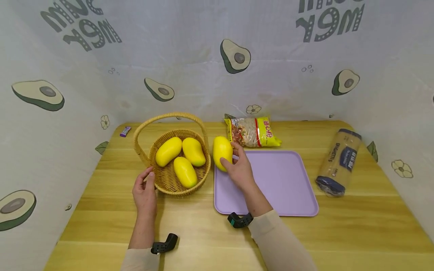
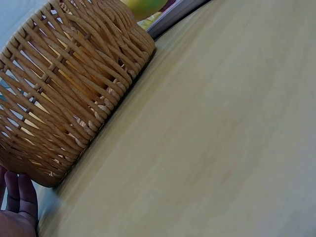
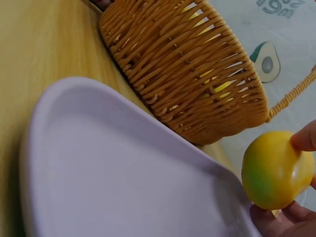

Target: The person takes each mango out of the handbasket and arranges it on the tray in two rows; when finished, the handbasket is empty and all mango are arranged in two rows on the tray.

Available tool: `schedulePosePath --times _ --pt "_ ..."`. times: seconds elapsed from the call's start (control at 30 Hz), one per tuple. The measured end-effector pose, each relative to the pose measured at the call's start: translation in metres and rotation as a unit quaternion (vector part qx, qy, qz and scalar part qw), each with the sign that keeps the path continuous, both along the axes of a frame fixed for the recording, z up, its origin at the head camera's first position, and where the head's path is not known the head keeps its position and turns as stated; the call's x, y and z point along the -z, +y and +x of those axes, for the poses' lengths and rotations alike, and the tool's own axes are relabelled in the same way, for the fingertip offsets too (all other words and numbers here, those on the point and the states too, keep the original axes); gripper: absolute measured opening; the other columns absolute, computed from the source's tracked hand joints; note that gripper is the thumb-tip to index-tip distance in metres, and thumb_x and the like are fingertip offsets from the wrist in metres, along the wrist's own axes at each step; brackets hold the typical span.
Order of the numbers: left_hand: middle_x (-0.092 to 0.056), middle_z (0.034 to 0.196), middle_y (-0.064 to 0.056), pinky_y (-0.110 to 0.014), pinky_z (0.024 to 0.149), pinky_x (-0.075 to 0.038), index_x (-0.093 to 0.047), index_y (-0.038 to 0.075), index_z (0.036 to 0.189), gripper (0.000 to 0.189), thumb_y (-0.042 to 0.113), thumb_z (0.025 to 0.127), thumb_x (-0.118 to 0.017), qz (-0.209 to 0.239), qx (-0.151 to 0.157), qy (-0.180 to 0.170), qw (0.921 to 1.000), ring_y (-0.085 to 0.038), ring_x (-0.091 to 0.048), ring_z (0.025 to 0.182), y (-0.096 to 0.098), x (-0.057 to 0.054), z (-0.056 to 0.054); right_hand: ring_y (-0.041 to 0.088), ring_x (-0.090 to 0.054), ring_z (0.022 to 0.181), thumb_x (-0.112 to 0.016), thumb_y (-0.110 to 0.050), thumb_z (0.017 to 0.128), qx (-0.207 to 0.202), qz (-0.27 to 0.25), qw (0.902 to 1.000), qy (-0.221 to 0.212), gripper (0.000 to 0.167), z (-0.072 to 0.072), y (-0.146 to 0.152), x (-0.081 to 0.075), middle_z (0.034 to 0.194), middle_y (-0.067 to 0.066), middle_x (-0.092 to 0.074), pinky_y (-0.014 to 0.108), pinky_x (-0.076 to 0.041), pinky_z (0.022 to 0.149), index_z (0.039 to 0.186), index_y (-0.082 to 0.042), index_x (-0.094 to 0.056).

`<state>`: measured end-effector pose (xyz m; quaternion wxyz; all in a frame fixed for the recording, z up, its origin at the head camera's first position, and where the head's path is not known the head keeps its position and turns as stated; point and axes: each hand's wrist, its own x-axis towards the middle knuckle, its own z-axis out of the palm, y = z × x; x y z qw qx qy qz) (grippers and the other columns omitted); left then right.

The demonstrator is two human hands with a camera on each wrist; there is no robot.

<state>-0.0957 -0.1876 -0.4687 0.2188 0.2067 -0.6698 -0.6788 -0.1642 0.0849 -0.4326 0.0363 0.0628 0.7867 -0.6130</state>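
My right hand (image 1: 241,171) grips a yellow mango (image 1: 222,152) with thumb and fingers over the left end of the lilac tray (image 1: 278,180). In the right wrist view the same mango (image 3: 274,170) shows a greenish patch, held close to the tray's rim. To the left stands a woven basket (image 1: 181,192) with a tall handle and three yellow mangoes (image 1: 184,173) inside. My left hand (image 1: 145,192) is at the basket's near left side, fingers loosely bent. In the left wrist view its fingertips (image 2: 27,195) are right by the wicker wall.
Behind the tray lies a clear and yellow food packet (image 1: 252,131). A spaghetti pack (image 1: 340,162) rests at the right, and a small purple wrapped sweet (image 1: 125,131) sits at the back left. A patterned curtain (image 1: 203,75) hangs behind the wooden table (image 1: 196,233).
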Motion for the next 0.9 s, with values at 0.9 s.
schedulePosePath --times 0.9 --pt "-0.058 0.106 0.011 -0.018 0.072 -0.041 -0.066 0.006 0.131 0.035 0.027 0.104 -0.059 -0.005 0.002 -0.014 0.9999 -0.003 -0.045 0.077 -0.0006 0.0020 -0.0003 0.036 -0.059 0.128 -0.071 -0.033 0.095 0.003 0.070 0.9970 -0.032 0.071 -0.0031 0.0035 0.0096 0.142 0.021 -0.057 0.050 -0.051 0.102 0.156 -0.016 -0.038"
